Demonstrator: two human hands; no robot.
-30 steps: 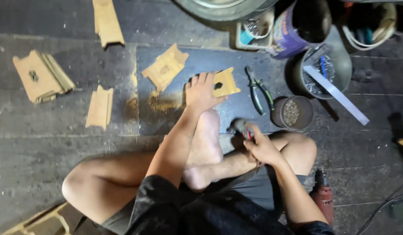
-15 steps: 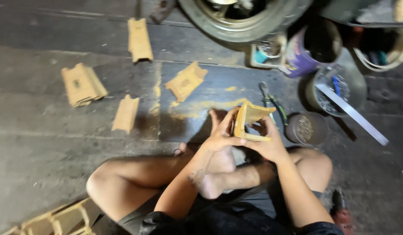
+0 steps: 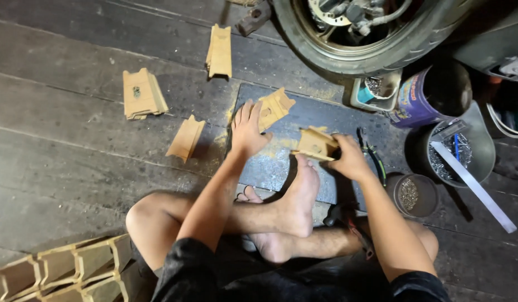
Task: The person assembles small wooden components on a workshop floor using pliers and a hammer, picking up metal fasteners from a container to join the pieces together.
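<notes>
Head view: right hand (image 3: 348, 159) has its grip closed on a wooden piece (image 3: 315, 144) over the dark mat (image 3: 270, 162); left hand (image 3: 248, 130), grip open, touches a second piece (image 3: 276, 107). Finished pieces (image 3: 63, 271) are stacked at the floor's near-left corner, while three loose pieces (image 3: 186, 138) remain beyond the mat's left edge.

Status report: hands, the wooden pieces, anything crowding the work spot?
Right hand grips a notched wooden piece. Left hand open, reaching the wooden piece on the dark mat. Bare foot and pliers close by.

One tan notched wooden piece (image 3: 316, 144) is held tilted; another (image 3: 276, 107) lies flat.
</notes>
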